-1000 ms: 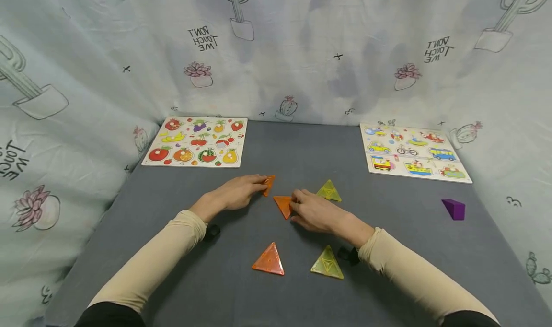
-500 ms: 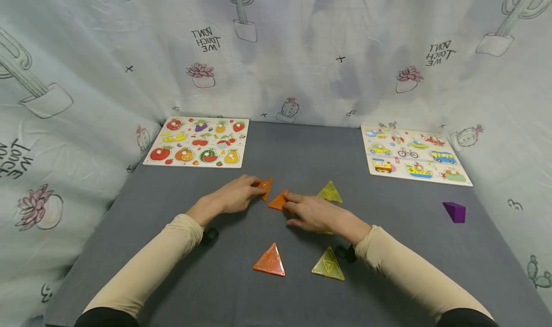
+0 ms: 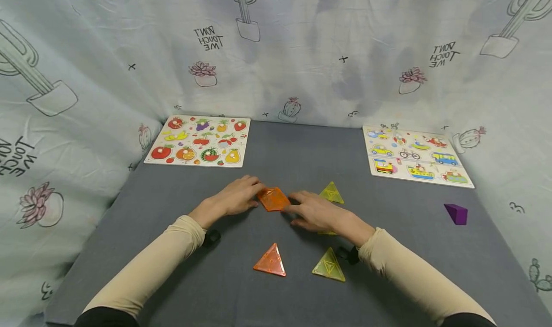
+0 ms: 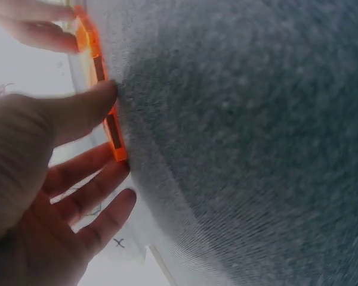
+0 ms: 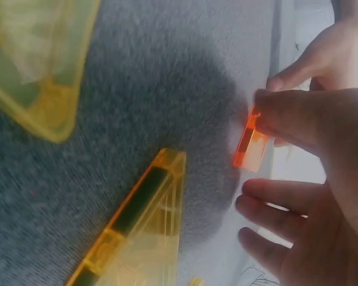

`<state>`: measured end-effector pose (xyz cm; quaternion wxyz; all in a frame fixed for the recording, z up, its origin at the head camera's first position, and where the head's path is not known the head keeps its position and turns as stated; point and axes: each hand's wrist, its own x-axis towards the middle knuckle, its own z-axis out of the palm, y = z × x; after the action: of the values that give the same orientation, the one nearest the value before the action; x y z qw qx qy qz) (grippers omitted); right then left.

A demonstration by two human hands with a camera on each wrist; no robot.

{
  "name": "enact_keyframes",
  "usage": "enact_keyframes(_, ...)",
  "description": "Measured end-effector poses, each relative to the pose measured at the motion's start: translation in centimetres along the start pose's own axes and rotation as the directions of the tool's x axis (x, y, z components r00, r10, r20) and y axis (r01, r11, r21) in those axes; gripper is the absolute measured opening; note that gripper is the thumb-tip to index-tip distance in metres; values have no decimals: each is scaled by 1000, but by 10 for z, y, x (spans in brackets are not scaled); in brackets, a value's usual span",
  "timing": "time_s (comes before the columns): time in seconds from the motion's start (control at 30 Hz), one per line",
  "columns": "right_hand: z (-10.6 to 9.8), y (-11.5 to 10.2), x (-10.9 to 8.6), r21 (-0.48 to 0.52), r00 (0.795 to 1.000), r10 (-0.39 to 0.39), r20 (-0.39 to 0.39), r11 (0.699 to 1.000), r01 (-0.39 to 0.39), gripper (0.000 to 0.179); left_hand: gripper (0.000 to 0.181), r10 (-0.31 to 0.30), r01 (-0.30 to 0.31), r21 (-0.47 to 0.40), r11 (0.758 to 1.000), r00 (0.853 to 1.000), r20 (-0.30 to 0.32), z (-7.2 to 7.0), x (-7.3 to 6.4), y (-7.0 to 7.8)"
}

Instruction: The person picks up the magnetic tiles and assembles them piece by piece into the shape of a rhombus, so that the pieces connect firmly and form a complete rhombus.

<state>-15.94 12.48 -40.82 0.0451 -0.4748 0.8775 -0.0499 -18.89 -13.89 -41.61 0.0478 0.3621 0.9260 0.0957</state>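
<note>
The left hand (image 3: 233, 196) and right hand (image 3: 318, 212) are pinching orange triangles (image 3: 274, 200) between them, apparently joining edges, next likely needing flush alignment.

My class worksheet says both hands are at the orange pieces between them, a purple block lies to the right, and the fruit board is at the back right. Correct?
Not quite: the fruit board is at the back left, as the head view shows. The rest holds: left hand and right hand at the orange pieces, purple block to the right.
</note>
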Motion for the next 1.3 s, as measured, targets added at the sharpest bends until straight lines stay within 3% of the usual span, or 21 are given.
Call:
enact_keyframes(0.13, -1, -3, -4, -24, 1000, 6, 28, 1000, -5, 42, 36, 3, -2, 20, 1000, 999, -52, 3, 1, -1)
enact_keyframes(0.33, 1, -3, -4, 9, 1000, 0, 11, 1000, 0, 40, 24, 13, -12, 14, 1000, 994, -105, 8, 4, -1)
enact_keyframes(0.6, 2, 0, -1, 178, 998, 58, 2, 982, -57, 36, 21, 15, -14, 6, 1000, 995, -98, 9, 5, -1)
enact_keyframes(0.83, -10, -4, 7, 295, 990, 115, -78, 951, -87, 36, 22, -4, 4, -7, 1000, 993, -120, 9, 8, -2)
enact_keyframes(1.0, -11, -12, 16, 293, 989, 95, -113, 954, -58, 41, 25, -50, 45, -46, 998, 994, -94, 9, 9, 3)
enact_keyframes(1.3, -6, -15, 19, 250, 995, 78, -65, 967, -59, 50, 41, -108, 104, -174, 979, 994, -14, 1, 12, 2)
